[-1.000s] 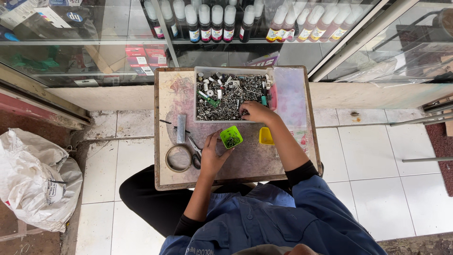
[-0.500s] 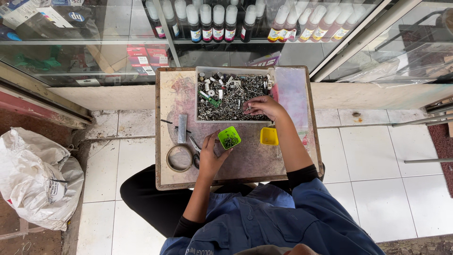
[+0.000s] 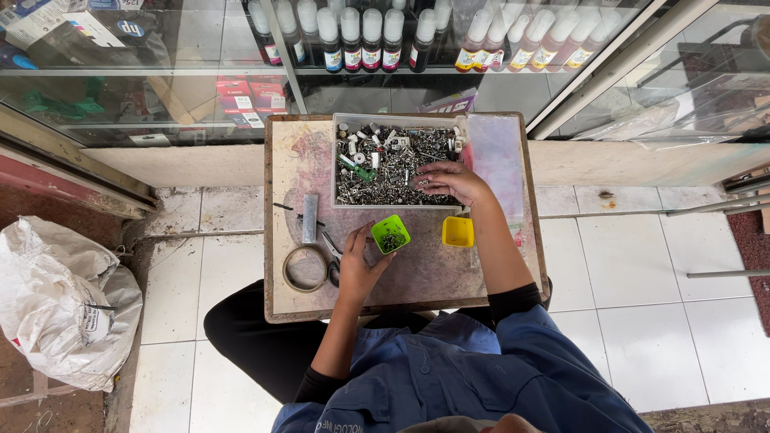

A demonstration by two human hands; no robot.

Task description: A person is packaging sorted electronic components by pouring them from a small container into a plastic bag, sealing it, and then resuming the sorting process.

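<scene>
Currently left hand (image 3: 358, 269) grips small green cup (image 3: 391, 235) of dark bits on worn wooden board (image 3: 417, 277). Right hand (image 3: 451, 181), fingers curled, pinches among metal screws in white tray (image 3: 393, 164); held piece too small to tell. Yellow cup (image 3: 458, 232) just beside green cup.

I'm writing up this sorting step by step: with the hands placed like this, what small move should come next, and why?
Probably the right hand should pinch one small part from the tray of mixed metal bits and carry it to the green cup. Its fingers are already down in the pile, the left hand steadies the green cup, which holds some dark bits, and the yellow cup looks empty.
</scene>
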